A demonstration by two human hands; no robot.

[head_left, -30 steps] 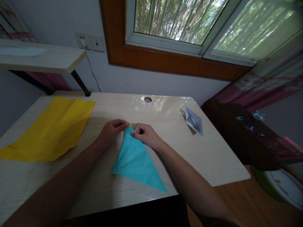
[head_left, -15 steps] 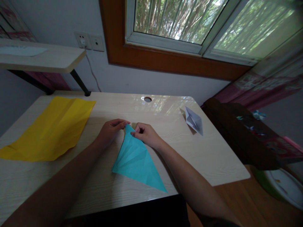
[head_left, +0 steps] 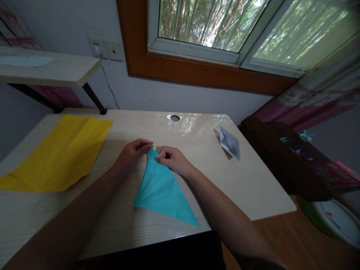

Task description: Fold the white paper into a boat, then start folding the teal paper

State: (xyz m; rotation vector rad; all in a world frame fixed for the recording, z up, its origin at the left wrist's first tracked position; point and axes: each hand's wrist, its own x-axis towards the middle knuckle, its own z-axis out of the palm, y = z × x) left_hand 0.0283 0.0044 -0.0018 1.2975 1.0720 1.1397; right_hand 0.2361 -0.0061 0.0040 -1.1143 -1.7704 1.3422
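A creased sheet of turquoise paper (head_left: 165, 195), folded to a roughly triangular shape, is held over the near middle of the desk (head_left: 247, 183). Its narrow tip points away from me and its wide edge lies toward me. My left hand (head_left: 135, 152) pinches the tip between thumb and fingers. Just to the right, my right hand (head_left: 173, 159) is closed on the paper's right edge below the tip, thumb on top. The fingertips under the paper are hidden.
On the left lies a large yellow sheet (head_left: 62, 157) with faint creases. A folded white paper boat (head_left: 230, 143) stands at the right back, near a round cable hole (head_left: 174, 118). A raised shelf (head_left: 78, 73) overhangs the desk's far left corner.
Both hands keep their grip on the turquoise paper. Its wide lower edge has shifted very slightly to the right; the view itself has moved a touch.
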